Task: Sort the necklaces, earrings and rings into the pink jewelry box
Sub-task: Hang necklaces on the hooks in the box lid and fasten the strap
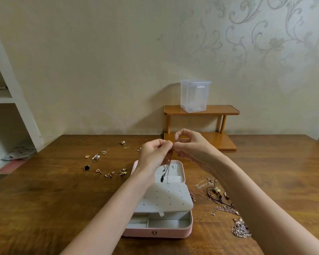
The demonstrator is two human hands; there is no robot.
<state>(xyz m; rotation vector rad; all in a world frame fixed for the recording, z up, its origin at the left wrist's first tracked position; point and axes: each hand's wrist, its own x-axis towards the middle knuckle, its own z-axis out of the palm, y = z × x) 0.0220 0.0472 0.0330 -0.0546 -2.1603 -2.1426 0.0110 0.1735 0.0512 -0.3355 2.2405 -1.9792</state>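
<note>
At the far left stands a white shelving unit (11, 100), with folded papers (18, 153) and a pink flat item (12, 165) on its lowest shelf. On the brown wooden bench (44, 196), left of centre, loose earrings (107, 163) lie scattered: a pearl piece (96, 157), a black square stud (87, 168), a row of small gold-toned pieces (111, 173) and, farther back, another pearl earring (123, 142)

In the middle the pink jewelry box (157, 231) sits open; its grey perforated earring panel (164, 196) lies tilted over the front compartments, and the rear half shows pale padded sections. The left hand (154, 153) is raised above the rear half of the box, its grip closed in a pinch of thumb and fingertips on the top of a thin silver necklace (166, 172). The chain hangs straight down from the pinch, a dark pendant at its low end dangling over the rear compartment; whether the pendant touches the lining cannot be told. The right hand (190, 144) meets the left at the same spot, its grip pinched on the chain just beside the left fingertips, the forefinger arched above

Right of the box a tangle of necklaces (219, 197) lies on the bench: a fine pale chain, a dark cord with cream beads (217, 189), and rose-gold chains (240, 228) nearer the front edge, partly hidden by the right forearm. Behind the hands, against the patterned wall, a two-tier wooden rack (219, 109) carries a clear plastic container (194, 95) on its upper shelf
</note>
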